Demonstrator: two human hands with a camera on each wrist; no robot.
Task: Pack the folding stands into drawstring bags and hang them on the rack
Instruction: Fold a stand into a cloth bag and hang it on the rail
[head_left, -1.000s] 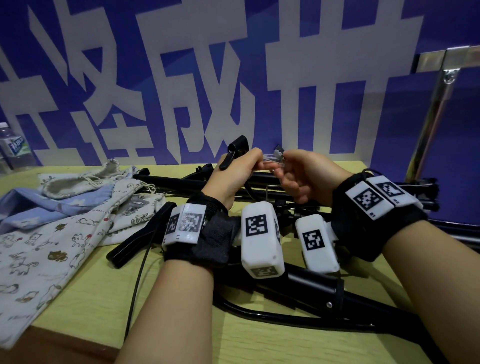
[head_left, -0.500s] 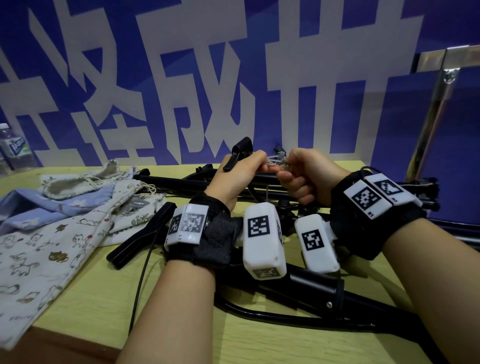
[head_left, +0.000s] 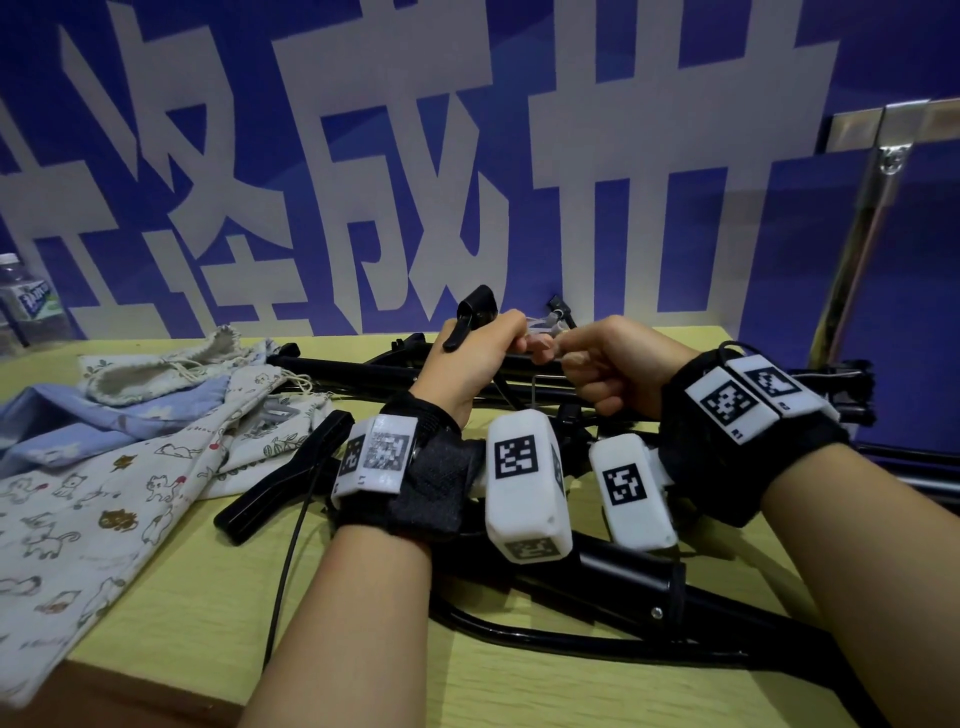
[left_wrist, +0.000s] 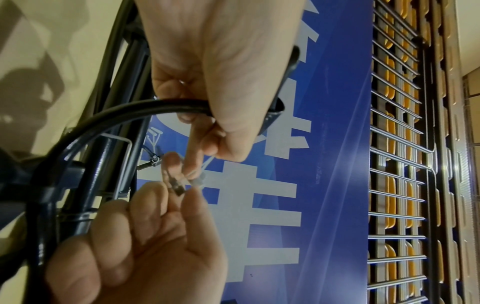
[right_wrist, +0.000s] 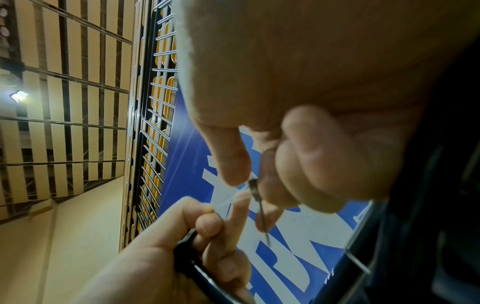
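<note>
Head cam looks down at table (head_left: 519, 691); wrist cams close, upward, sharing fingertips (left_wrist: 192, 131).

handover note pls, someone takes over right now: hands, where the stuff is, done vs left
Left hand: grips a black stand tube, raised above the table, fingertips also on a thin clear strip.
Right hand: pinches a small metal-tipped piece at that strip.
Stands: black, folded, piled on the table under and behind both wrists.
Bags: flat on the table's left side; none visibly holds a stand.
Done: nothing packed or hung that shows.
Left: probably free the strip, bag each stand, hang the bags on the rack.
</note>
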